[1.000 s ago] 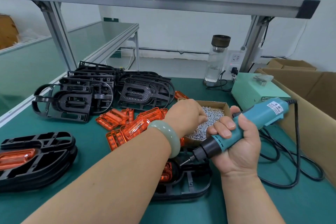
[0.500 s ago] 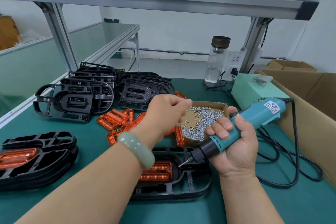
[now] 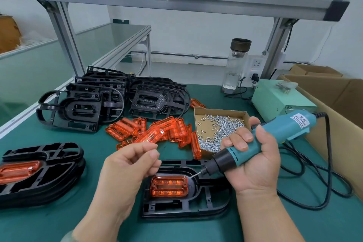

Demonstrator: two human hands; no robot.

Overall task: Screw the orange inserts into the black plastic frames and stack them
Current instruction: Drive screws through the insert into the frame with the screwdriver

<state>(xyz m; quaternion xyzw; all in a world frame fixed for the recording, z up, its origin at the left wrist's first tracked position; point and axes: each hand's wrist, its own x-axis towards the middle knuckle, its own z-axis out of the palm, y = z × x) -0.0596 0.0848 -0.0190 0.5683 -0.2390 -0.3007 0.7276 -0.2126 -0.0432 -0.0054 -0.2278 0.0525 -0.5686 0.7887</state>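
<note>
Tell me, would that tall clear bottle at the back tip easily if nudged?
Probably: the bottle is tall and narrow, with a dark cap on top. The little water low inside may steady it somewhat. It looks like glass, so likely breakable.

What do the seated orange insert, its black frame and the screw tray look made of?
Orange insert: translucent plastic, glossy; light glows through its ribs. Black frame: opaque moulded plastic, semi-matte, with thin ribs and soft highlights. Tray: brown cardboard, matte, raw folded edges. Screws inside: probably metal, bright silvery glints.
</note>
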